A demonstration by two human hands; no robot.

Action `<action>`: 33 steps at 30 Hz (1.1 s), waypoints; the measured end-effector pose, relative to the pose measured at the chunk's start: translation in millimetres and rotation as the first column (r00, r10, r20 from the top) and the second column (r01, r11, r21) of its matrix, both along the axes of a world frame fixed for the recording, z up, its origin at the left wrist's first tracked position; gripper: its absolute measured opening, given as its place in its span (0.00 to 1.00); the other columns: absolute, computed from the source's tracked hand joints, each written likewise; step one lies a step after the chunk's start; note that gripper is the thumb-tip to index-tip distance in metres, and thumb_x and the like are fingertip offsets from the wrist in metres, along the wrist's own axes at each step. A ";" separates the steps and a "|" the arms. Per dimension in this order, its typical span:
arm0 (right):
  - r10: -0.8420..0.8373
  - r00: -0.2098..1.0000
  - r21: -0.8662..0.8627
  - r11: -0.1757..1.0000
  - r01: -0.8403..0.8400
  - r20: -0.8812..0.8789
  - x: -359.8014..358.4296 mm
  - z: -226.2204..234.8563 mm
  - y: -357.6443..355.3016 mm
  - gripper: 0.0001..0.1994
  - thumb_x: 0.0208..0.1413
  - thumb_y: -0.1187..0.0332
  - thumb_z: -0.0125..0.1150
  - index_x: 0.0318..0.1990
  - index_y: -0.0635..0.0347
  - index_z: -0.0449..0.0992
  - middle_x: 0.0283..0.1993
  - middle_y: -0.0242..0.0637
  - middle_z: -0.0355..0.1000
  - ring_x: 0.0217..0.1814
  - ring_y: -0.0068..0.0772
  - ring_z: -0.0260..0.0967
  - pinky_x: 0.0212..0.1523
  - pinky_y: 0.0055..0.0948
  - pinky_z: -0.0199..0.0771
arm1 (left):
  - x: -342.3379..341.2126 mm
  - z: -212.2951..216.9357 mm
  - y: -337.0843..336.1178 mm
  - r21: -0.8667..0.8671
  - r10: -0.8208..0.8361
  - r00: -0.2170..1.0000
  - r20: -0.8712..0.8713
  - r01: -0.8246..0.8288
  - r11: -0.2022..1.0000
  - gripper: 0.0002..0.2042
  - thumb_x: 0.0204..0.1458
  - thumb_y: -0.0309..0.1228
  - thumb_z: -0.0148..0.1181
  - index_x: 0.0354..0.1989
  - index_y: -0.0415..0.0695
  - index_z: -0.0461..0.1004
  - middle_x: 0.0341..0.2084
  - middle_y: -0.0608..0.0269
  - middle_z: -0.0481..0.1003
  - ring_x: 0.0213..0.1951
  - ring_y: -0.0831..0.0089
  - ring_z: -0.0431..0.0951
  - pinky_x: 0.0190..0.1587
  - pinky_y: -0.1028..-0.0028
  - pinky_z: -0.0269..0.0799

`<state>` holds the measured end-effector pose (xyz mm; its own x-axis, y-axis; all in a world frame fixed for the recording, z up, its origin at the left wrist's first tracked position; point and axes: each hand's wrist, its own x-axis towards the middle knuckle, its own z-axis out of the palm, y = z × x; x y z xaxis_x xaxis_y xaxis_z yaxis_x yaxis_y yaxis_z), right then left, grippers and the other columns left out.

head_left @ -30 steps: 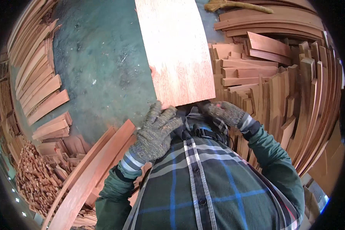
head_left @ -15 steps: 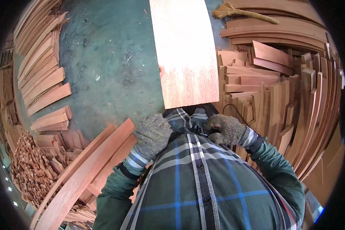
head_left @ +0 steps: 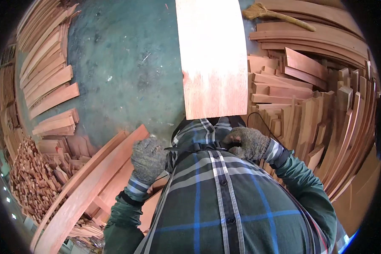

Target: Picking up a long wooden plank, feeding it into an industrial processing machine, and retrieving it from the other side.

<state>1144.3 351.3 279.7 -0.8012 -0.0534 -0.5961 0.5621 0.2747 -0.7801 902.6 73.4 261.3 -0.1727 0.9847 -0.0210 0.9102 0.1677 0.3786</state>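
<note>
A black strap (head_left: 207, 147) with a dark buckle crosses the front of my plaid shirt at the waist. My left hand (head_left: 149, 158), in a grey knitted glove, is closed in a fist on the strap's left end, beside my hip. On the other side my right hand (head_left: 249, 144), gloved the same way, has its fingers curled round the strap's right part; dark fingertips show at the glove's worn end. Just ahead of my waist lies a wide, pale wooden board (head_left: 216, 97), brightly lit at its far part.
Long planks (head_left: 101, 182) slant at my left, by a heap of small wood offcuts (head_left: 31, 178). Boards (head_left: 51, 80) line the far left of the green floor (head_left: 122, 76). Stacked timber (head_left: 309, 106) fills the right, with a straw broom (head_left: 279, 16) on top.
My left hand has moved left, away from the waist, drawing the strap out straight. The right hand stays nearly in place. The whole view has shifted slightly.
</note>
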 end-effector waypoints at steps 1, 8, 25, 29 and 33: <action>0.012 1.000 -0.001 1.000 -0.012 0.002 0.7 -1.3 0.5 0.23 0.49 0.55 0.58 0.47 0.61 0.79 0.50 0.52 0.74 0.54 0.52 0.71 0.58 0.41 0.70 | 1.1 -1.0 -2.2 0.003 0.012 1.000 0.005 -0.012 1.000 0.07 0.41 0.32 0.63 0.28 0.46 0.74 0.29 0.58 0.74 0.33 0.56 0.74 0.36 0.56 0.66; -0.521 0.847 -0.217 0.819 0.531 0.106 40.2 -13.0 -1.1 0.14 0.53 0.66 0.64 0.45 0.63 0.77 0.45 0.43 0.75 0.51 0.37 0.73 0.53 0.37 0.73 | 29.1 3.7 -13.8 -0.125 0.058 0.968 0.243 -0.028 0.992 0.07 0.43 0.34 0.62 0.29 0.47 0.75 0.29 0.59 0.74 0.35 0.57 0.75 0.37 0.57 0.68; -0.006 0.994 0.062 0.998 0.013 -0.106 -10.6 7.8 -6.9 0.25 0.57 0.50 0.57 0.54 0.58 0.75 0.50 0.51 0.74 0.55 0.52 0.70 0.59 0.44 0.68 | 15.8 -7.5 12.9 -0.368 -0.011 0.982 -0.188 -0.060 0.928 0.14 0.45 0.44 0.61 0.21 0.46 0.76 0.18 0.56 0.72 0.26 0.56 0.75 0.28 0.56 0.68; 0.025 0.997 0.031 0.999 -0.023 -0.074 -18.9 10.4 -5.8 0.22 0.57 0.53 0.55 0.51 0.59 0.77 0.50 0.51 0.74 0.56 0.51 0.70 0.59 0.44 0.68 | 1.2 -9.0 -13.3 -0.130 0.029 0.968 -0.248 -0.062 0.990 0.14 0.42 0.44 0.63 0.20 0.46 0.75 0.16 0.58 0.69 0.23 0.56 0.73 0.24 0.56 0.67; -0.018 0.990 0.132 0.991 0.036 -0.140 -15.4 10.1 -11.0 0.20 0.57 0.55 0.58 0.49 0.61 0.78 0.49 0.50 0.75 0.54 0.50 0.72 0.57 0.42 0.70 | 17.9 -0.7 -42.1 -0.433 0.004 0.960 -0.279 -0.130 0.892 0.12 0.44 0.43 0.61 0.22 0.47 0.73 0.19 0.56 0.71 0.25 0.55 0.74 0.27 0.55 0.67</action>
<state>1129.0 340.4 289.9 -0.8764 0.0419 -0.4798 0.4600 0.3679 -0.8081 920.5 31.2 260.6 -0.2989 0.8680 -0.3966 0.9458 0.3248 -0.0021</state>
